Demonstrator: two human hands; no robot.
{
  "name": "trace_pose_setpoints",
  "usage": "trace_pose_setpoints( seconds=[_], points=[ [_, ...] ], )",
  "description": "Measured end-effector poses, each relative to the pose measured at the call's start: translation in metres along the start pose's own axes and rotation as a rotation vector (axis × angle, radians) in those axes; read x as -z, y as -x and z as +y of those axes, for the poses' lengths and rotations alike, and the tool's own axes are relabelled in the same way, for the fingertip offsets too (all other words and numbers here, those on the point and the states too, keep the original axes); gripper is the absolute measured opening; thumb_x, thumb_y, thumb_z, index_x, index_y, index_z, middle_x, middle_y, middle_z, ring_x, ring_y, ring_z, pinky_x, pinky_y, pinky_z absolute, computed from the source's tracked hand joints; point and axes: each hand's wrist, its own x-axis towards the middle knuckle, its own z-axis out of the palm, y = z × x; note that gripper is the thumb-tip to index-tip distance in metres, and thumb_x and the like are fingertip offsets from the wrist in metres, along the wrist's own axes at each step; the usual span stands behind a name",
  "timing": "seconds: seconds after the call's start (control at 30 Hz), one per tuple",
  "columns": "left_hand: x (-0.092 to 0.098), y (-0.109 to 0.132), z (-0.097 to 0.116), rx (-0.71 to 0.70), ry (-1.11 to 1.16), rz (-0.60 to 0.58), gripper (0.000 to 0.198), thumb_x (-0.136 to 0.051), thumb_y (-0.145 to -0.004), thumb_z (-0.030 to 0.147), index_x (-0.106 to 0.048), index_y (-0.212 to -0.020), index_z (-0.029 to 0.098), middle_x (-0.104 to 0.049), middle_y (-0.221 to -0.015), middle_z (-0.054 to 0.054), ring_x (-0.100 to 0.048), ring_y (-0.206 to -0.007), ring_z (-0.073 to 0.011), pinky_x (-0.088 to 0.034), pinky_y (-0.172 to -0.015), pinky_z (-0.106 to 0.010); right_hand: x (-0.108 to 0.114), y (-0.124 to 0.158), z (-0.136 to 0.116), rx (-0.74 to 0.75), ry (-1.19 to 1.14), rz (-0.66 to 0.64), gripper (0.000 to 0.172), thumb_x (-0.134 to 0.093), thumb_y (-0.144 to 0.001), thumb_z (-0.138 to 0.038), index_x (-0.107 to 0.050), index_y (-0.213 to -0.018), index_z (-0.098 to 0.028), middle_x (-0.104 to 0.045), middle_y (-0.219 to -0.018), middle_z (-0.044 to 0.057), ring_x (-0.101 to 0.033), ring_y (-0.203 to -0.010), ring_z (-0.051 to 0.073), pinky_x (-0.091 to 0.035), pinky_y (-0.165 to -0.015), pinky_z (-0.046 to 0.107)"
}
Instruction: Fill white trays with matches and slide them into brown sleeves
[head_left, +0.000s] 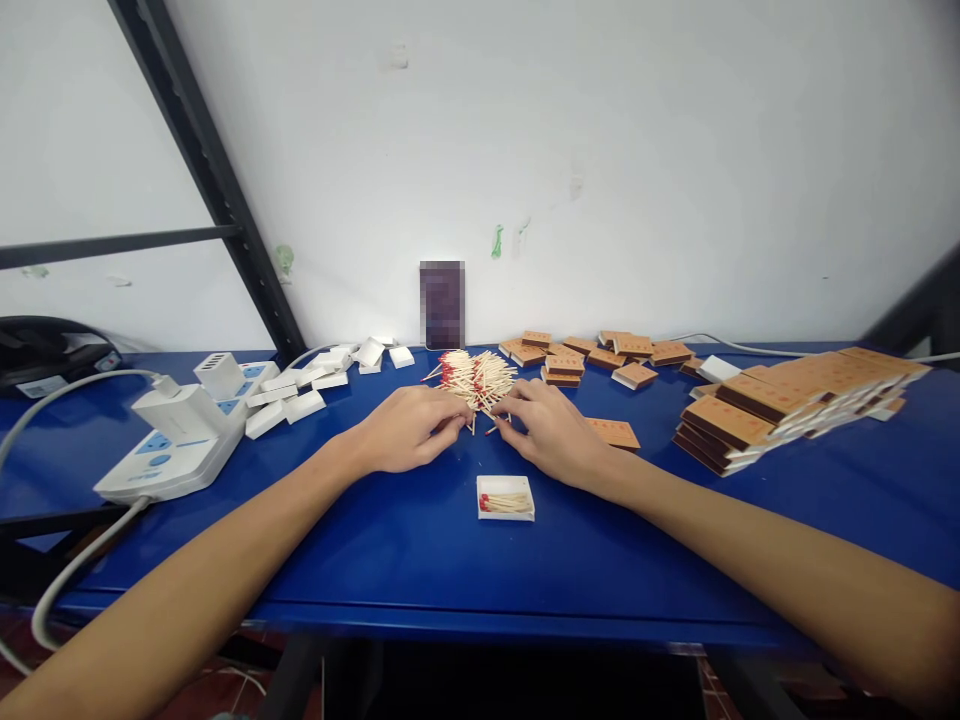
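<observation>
A heap of red-tipped wooden matches (476,378) lies in the middle of the blue table. At its near left edge is my left hand (412,428), thumb and fingertips pinched together; what they hold, if anything, is hidden. My right hand (555,432) is at the near right edge, with its thumb and curled fingers closed on matches whose ends stick out by the fingertips. Between the wrists, closer to me, a white matchbox tray (505,517) holds several matches, most red heads towards the left.
White matchbox trays (304,404) lie in a loose group left of the heap. Orange matchboxes (634,375) are scattered to the right, beside a large stack (739,408). A white power strip (180,480) with plugs sits at left. A phone-like slab (442,305) leans on the wall.
</observation>
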Motion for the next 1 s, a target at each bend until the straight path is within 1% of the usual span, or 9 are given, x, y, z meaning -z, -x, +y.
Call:
trace_pose_setpoints(
  seconds=[0.1,0.27,0.43,0.57,0.7,0.77,0.87,0.93,1.0],
  points=[
    [0.0,0.0,0.001,-0.001,0.0,0.002,0.028,-0.035,-0.095,0.021,-0.063,-0.096,0.017,-0.068,-0.087,-0.003,-0.06,-0.078,-0.0164,-0.045,-0.074,-0.031,0.0,0.002,0.001,0.086,-0.019,-0.006,0.024,-0.049,-0.093,-0.017,-0.07,-0.103,-0.017,-0.062,-0.098,0.01,-0.052,-0.092,0.023,-0.041,-0.083,0.038],
    [0.001,0.0,0.001,0.004,0.003,-0.009,0.027,-0.036,-0.094,0.021,-0.063,-0.097,0.017,-0.068,-0.086,-0.003,-0.06,-0.077,-0.0162,-0.045,-0.074,-0.031,-0.001,0.001,0.003,0.099,0.004,-0.086,0.026,-0.048,-0.094,-0.017,-0.072,-0.106,-0.017,-0.066,-0.102,0.011,-0.052,-0.096,0.025,-0.04,-0.084,0.04],
    [0.001,0.0,0.001,0.006,0.0,-0.004,0.028,-0.036,-0.095,0.021,-0.063,-0.096,0.017,-0.068,-0.086,-0.004,-0.06,-0.077,-0.0164,-0.044,-0.072,-0.03,0.0,0.0,0.004,0.128,0.028,-0.099,0.026,-0.047,-0.095,-0.018,-0.072,-0.102,-0.016,-0.068,-0.099,0.011,-0.054,-0.095,0.024,-0.04,-0.083,0.039],
    [0.002,0.0,0.002,0.017,-0.003,-0.015,0.027,-0.036,-0.095,0.021,-0.063,-0.094,0.017,-0.068,-0.086,-0.003,-0.06,-0.077,-0.0162,-0.044,-0.073,-0.03,0.01,0.008,0.0,0.156,0.044,-0.143,0.024,-0.048,-0.095,-0.017,-0.072,-0.098,-0.016,-0.068,-0.096,0.01,-0.056,-0.096,0.024,-0.038,-0.083,0.038],
    [0.003,-0.001,0.005,0.017,-0.009,-0.027,0.024,-0.039,-0.094,0.02,-0.063,-0.094,0.018,-0.068,-0.086,-0.002,-0.06,-0.076,-0.0158,-0.044,-0.073,-0.03,0.026,0.021,-0.005,0.185,-0.016,-0.201,0.023,-0.049,-0.094,-0.015,-0.072,-0.097,-0.016,-0.069,-0.094,0.009,-0.056,-0.092,0.024,-0.039,-0.079,0.038],
    [0.003,-0.001,0.007,0.015,-0.007,-0.046,0.022,-0.041,-0.093,0.019,-0.063,-0.094,0.018,-0.068,-0.085,-0.001,-0.06,-0.075,-0.0154,-0.043,-0.072,-0.029,0.031,0.024,-0.007,0.206,-0.053,-0.21,0.022,-0.05,-0.093,-0.015,-0.072,-0.095,-0.016,-0.07,-0.094,0.009,-0.055,-0.093,0.024,-0.04,-0.079,0.038],
    [0.002,-0.002,0.011,0.035,0.004,-0.1,0.022,-0.043,-0.093,0.02,-0.063,-0.102,0.019,-0.069,-0.088,-0.001,-0.061,-0.075,-0.0147,-0.043,-0.071,-0.028,0.033,0.025,-0.007,0.227,-0.102,-0.188,0.021,-0.05,-0.093,-0.015,-0.071,-0.093,-0.016,-0.07,-0.093,0.009,-0.054,-0.095,0.025,-0.041,-0.081,0.039],
    [0.0,-0.003,0.013,0.054,0.008,-0.14,0.024,-0.044,-0.094,0.021,-0.062,-0.111,0.02,-0.07,-0.095,-0.002,-0.064,-0.08,-0.0151,-0.044,-0.072,-0.027,0.032,0.024,-0.006,0.231,-0.128,-0.174,0.021,-0.049,-0.094,-0.016,-0.07,-0.092,-0.017,-0.07,-0.091,0.009,-0.053,-0.094,0.025,-0.042,-0.082,0.039],
    [-0.002,-0.003,0.014,0.064,0.0,-0.175,0.025,-0.045,-0.096,0.024,-0.062,-0.114,0.021,-0.07,-0.097,-0.002,-0.065,-0.084,-0.016,-0.044,-0.072,-0.027,0.029,0.023,-0.005,0.221,-0.157,-0.163,0.021,-0.049,-0.094,-0.016,-0.07,-0.095,-0.017,-0.07,-0.09,0.008,-0.053,-0.094,0.024,-0.042,-0.083,0.039]
  ],
)
